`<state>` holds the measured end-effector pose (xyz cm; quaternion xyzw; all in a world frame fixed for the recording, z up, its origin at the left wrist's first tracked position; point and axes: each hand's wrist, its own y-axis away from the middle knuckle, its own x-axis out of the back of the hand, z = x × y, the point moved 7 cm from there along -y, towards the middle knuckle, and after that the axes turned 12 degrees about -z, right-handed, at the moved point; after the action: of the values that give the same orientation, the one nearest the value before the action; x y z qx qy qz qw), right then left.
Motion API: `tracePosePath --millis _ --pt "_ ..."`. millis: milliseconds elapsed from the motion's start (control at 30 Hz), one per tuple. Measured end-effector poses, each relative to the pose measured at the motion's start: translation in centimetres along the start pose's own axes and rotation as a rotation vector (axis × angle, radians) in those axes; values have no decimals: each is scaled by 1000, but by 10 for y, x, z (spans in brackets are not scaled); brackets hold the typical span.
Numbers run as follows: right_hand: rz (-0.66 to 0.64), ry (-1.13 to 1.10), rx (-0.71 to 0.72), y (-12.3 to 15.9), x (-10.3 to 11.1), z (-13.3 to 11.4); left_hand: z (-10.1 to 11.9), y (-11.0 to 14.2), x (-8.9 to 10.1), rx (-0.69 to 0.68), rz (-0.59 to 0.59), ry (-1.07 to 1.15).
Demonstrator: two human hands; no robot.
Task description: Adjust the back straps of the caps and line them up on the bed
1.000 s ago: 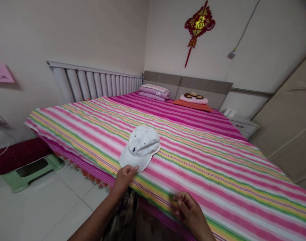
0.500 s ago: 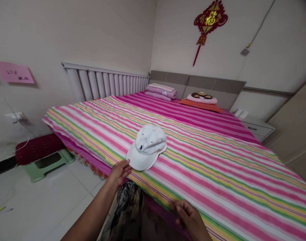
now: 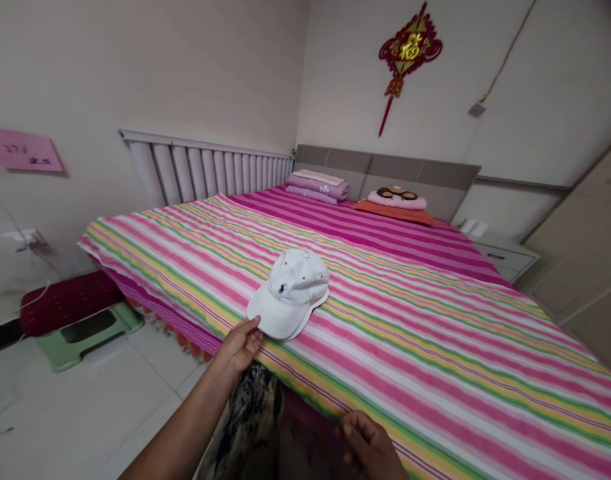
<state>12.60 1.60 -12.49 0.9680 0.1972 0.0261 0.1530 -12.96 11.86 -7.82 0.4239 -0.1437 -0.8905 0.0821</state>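
- Pinching the white cap [image 3: 299, 275] by its brim: left hand [image 3: 241, 345], thumb on top
- Curling its fingers beside the near edge of the striped cover [image 3: 410, 340]: right hand [image 3: 369, 443]; whether it grips anything, I cannot tell
- Lying on the striped cover: white cap, near that edge
- Resting near the headboard [image 3: 405, 170]: folded purple bedding [image 3: 318, 190]

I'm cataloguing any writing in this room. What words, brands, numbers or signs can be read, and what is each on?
"福": in gold, on the red hanging ornament; its smaller gold markings are too small to read.
Pink paper on the wall: dark handwriting, possibly a number, too blurred to quote.
White cap: a small dark blue emblem, no readable lettering.
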Motion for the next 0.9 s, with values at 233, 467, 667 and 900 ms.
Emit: tracePosePath --millis 233,467,667,900 --pt "27 -60 103 -3 8 -32 -15 20 -53 -40 -443 61" --pt "5 -389 466 2 32 -128 -102 61 -64 183 -777 -22" --pt "145 -478 536 18 47 -127 -126 61 -66 368 -979 18" --pt "4 -177 413 42 35 -103 -84 32 -113 393 -1007 107"
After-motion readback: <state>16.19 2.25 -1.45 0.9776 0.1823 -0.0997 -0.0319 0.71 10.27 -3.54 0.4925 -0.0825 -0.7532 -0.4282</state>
